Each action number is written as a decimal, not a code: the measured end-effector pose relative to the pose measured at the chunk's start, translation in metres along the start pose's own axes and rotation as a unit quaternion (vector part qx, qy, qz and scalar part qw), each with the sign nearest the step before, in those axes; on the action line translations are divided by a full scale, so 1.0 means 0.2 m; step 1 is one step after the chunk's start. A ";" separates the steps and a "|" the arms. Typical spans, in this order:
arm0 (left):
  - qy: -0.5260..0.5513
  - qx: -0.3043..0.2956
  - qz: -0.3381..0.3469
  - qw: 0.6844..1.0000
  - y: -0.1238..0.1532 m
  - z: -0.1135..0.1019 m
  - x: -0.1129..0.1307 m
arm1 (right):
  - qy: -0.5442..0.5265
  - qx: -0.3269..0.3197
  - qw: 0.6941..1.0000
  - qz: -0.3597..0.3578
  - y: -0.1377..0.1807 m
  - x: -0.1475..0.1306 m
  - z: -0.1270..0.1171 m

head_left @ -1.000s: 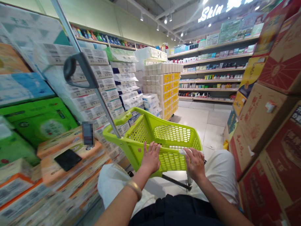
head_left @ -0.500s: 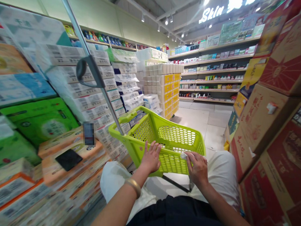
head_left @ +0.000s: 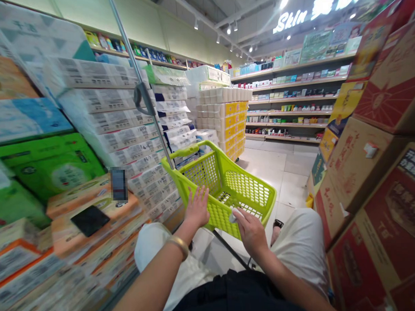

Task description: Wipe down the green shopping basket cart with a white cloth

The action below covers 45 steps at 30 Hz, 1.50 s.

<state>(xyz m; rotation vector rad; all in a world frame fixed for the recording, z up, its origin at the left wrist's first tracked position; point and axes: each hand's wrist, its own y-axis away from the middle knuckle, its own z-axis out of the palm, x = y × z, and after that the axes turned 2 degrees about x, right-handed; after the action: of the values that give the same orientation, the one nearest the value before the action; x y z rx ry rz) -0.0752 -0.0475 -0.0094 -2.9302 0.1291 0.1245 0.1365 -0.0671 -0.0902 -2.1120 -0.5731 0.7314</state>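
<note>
A lime-green plastic shopping basket (head_left: 244, 186) on wheels stands just in front of my knees, tilted, with its grey pull handle (head_left: 142, 96) rising up to the left. My left hand (head_left: 196, 208) lies flat on the basket's near left rim, fingers stretched upward. My right hand (head_left: 249, 229) is closed on a small white wad (head_left: 232, 215), pressed against the near rim. A gold bangle (head_left: 179, 245) sits on my left wrist.
Stacked tissue and paper packs (head_left: 58, 165) fill the left side, with a black phone (head_left: 90, 220) lying on an orange pack. Red and brown cartons (head_left: 374, 168) tower on the right. More paper rolls (head_left: 226, 118) and shelves (head_left: 287, 103) stand ahead across the tiled floor (head_left: 283, 171).
The basket has turned and tipped, its far end swinging to the right and its handle moving right. Both hands shifted left along the rim, the right hand sliding lower.
</note>
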 end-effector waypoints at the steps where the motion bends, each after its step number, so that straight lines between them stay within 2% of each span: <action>1: 0.011 0.003 -0.011 1.000 0.02 0.01 0.00 | -0.017 -0.004 1.000 -0.008 0.00 -0.02 0.01; 3: 0.042 0.010 -0.007 0.999 0.07 0.03 0.02 | -0.057 -0.018 0.998 -0.027 -0.01 -0.05 0.03; 8: 0.133 0.045 0.080 0.987 0.20 0.10 0.12 | -0.149 -0.084 0.983 -0.066 -0.02 -0.09 -0.02; 11: 0.164 0.036 0.081 0.983 0.21 0.10 0.15 | -0.167 -0.097 0.977 -0.085 -0.01 -0.08 -0.06; 14: 0.169 0.011 0.064 0.983 0.20 0.07 0.12 | -0.158 -0.081 0.979 -0.102 0.00 0.00 -0.08; 16: 0.164 -0.006 0.060 0.985 0.18 0.05 0.09 | -0.127 -0.054 0.987 -0.083 0.00 0.09 -0.08; 18: 0.157 -0.011 0.061 0.986 0.18 0.04 0.08 | -0.080 -0.019 0.996 -0.031 -0.02 0.20 -0.09; 20: 0.153 0.002 0.079 0.985 0.19 0.05 0.08 | -0.031 0.016 0.999 0.027 -0.04 0.28 -0.09; 22: 0.155 0.018 0.113 0.981 0.20 0.07 0.10 | -0.001 0.034 0.998 0.056 -0.06 0.30 -0.07; 24: 0.156 0.015 0.134 0.978 0.21 0.09 0.13 | -0.001 0.020 0.999 0.050 -0.08 0.24 -0.03; 28: 0.136 -0.004 0.109 0.985 0.21 0.12 0.17 | -0.076 -0.078 0.993 -0.042 -0.06 -0.02 0.07; 30: 0.124 -0.007 0.101 0.987 0.20 0.13 0.16 | -0.088 -0.100 0.989 -0.070 -0.05 -0.10 0.10; 33: 0.114 -0.004 0.089 0.989 0.20 0.15 0.13 | -0.068 -0.087 0.992 -0.063 -0.05 -0.04 0.08; 37: 0.120 0.013 0.084 0.989 0.20 0.18 0.11 | -0.004 -0.028 0.999 0.021 -0.07 0.20 0.02; 39: 0.125 0.016 0.085 0.988 0.20 0.19 0.11 | 0.019 0.000 0.998 0.055 -0.07 0.24 0.02; 42: 0.126 0.015 0.081 0.989 0.19 0.19 0.12 | 0.006 0.004 0.998 0.059 -0.07 0.15 0.06; 45: 0.119 0.009 0.078 0.990 0.19 0.18 0.13 | -0.053 -0.057 0.997 -0.007 -0.06 -0.04 0.12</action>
<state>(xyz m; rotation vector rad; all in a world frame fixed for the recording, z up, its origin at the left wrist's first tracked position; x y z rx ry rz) -0.0565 -0.0786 -0.0553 -2.9038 0.3938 -0.2042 0.1136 -0.0520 -0.0897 -2.1808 -0.7018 0.8231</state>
